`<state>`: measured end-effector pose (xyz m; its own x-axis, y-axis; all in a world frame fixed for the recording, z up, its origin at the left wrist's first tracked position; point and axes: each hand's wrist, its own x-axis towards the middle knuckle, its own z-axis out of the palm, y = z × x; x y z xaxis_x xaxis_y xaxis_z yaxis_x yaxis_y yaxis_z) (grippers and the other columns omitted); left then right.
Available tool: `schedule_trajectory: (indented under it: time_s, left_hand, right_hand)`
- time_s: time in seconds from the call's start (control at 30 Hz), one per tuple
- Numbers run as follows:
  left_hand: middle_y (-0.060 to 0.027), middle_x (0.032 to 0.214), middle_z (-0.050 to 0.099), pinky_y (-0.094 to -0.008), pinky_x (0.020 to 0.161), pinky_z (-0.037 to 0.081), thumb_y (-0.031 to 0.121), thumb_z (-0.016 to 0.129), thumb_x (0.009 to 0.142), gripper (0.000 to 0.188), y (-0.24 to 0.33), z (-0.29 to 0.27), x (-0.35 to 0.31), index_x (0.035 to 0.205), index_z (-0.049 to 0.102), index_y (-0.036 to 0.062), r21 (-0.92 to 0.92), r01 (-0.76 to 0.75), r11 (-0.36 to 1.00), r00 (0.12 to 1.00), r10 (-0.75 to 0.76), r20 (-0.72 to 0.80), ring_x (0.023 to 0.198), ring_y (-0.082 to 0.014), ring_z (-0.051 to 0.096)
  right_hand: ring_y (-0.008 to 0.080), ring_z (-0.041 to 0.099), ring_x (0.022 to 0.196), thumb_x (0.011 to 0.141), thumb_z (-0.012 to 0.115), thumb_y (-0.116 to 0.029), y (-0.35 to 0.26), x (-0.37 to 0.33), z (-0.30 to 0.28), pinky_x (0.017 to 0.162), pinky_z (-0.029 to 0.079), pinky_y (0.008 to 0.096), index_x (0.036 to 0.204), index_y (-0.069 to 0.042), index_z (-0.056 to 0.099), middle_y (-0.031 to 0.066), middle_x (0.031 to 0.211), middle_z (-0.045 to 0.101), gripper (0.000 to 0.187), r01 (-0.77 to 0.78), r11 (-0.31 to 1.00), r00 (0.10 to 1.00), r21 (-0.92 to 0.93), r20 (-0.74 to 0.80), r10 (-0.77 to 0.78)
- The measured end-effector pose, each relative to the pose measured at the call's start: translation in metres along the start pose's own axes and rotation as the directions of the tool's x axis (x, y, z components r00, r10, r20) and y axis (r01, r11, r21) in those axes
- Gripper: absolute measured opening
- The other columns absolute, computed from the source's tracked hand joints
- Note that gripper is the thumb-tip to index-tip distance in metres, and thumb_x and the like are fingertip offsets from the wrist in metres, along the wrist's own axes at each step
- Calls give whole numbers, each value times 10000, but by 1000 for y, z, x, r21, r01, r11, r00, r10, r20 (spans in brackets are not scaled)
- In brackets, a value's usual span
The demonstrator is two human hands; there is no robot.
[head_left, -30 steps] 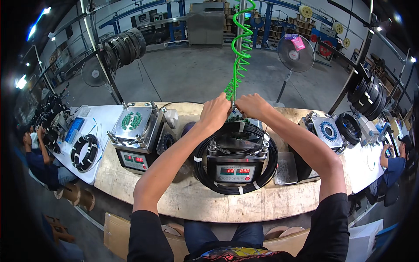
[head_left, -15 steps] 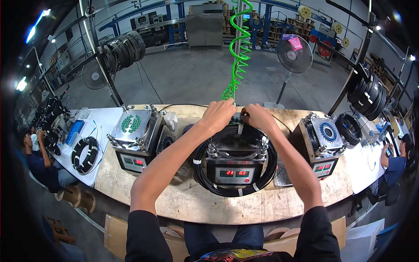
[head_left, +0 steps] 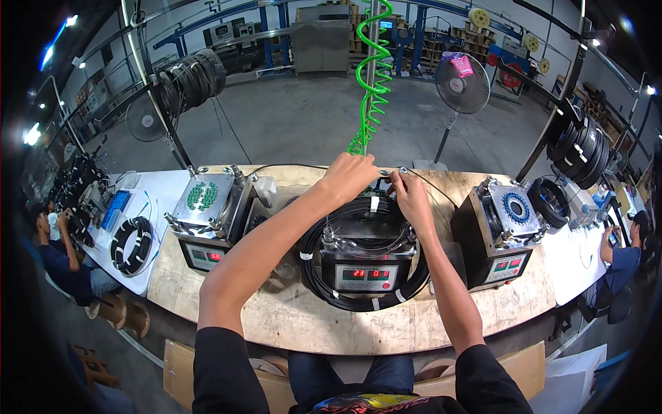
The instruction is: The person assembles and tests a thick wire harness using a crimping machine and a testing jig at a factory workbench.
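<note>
Both hands are at the far side of the middle machine, above its far end. My left hand (head_left: 349,176) is closed, knuckles up, beside the bottom of a green coiled hose (head_left: 358,142); what its fingers grip is hidden. My right hand (head_left: 412,194) is pinched at a small dark and shiny piece (head_left: 386,173) between the hands, too small to name. Below them, a coil of black cable (head_left: 312,272) with white tape bands hangs around the middle machine (head_left: 365,276), which has a red digital display. A thin cable loops across the machine's metal top.
A machine (head_left: 201,200) with green parts on its plate stands left; another (head_left: 516,209) with a blue ring stands right. Cable coils (head_left: 132,245) lie on the side tables. One person (head_left: 69,262) sits at far left, another (head_left: 620,265) at far right. A fan (head_left: 460,84) stands beyond the wooden table.
My right hand has come slightly nearer to me, and a shiny piece now shows between the hands. The right-hand reading on the middle display has changed. My left hand stays nearly in place.
</note>
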<state>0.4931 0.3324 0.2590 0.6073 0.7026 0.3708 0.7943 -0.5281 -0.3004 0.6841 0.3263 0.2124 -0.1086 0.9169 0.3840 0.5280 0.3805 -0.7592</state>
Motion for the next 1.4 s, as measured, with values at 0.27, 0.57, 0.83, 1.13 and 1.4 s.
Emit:
schedule_trajectory:
  time_s: [0.27, 0.57, 0.83, 1.13, 1.4]
  left_hand:
    - [-190, 939, 719, -460, 737, 574, 37, 705, 788, 61, 5, 18, 2, 835, 728, 5, -187, 172, 967, 984, -162, 68, 906, -382, 717]
    - [-160, 1019, 734, -355, 743, 583, 633, 528, 984, 648, -43, 2, -1, 1323, 669, 100, -712, 598, 367, 794, -154, 588, 841, -196, 725]
    - [-74, 1068, 705, -292, 816, 524, 471, 435, 1080, 531, -62, 30, -19, 1276, 649, 27, -950, 309, 37, 912, -293, 285, 889, -149, 652]
    - [-82, 1154, 719, -354, 984, 498, 199, 617, 952, 296, -53, 72, -23, 1211, 728, 111, -819, 321, 476, 945, -213, 247, 1070, -260, 657]
    - [-29, 1263, 670, -359, 1042, 402, 21, 604, 752, 427, -31, 80, -23, 1132, 759, 143, -673, 173, 719, 981, -185, 55, 1160, -262, 513]
  right_hand:
    - [334, 641, 659, 1046, 535, -318, -1, -3, 0, 673, 490, 419, 956, 71, 701, 210, 712, 659, 432, 8, 999, 999, 38, -33, -7]
    - [149, 635, 803, 1051, 483, -532, 0, 16, -38, 699, 502, 324, 1203, -30, 677, 53, 898, 681, 558, -220, 889, 931, 402, 357, 69]
    - [231, 704, 893, 988, 547, -602, 48, 93, -33, 780, 540, 370, 1225, -70, 709, 134, 983, 727, 604, -86, 990, 942, 109, 331, 45]
    - [286, 738, 791, 754, 752, -617, 29, 131, 16, 645, 588, 395, 1145, -64, 753, 148, 901, 753, 677, 84, 824, 819, -560, 510, 263]
    - [205, 622, 502, 907, 605, -309, 92, 152, 2, 462, 501, 310, 880, -23, 658, 118, 693, 663, 292, -406, 882, 764, -240, 440, 472]
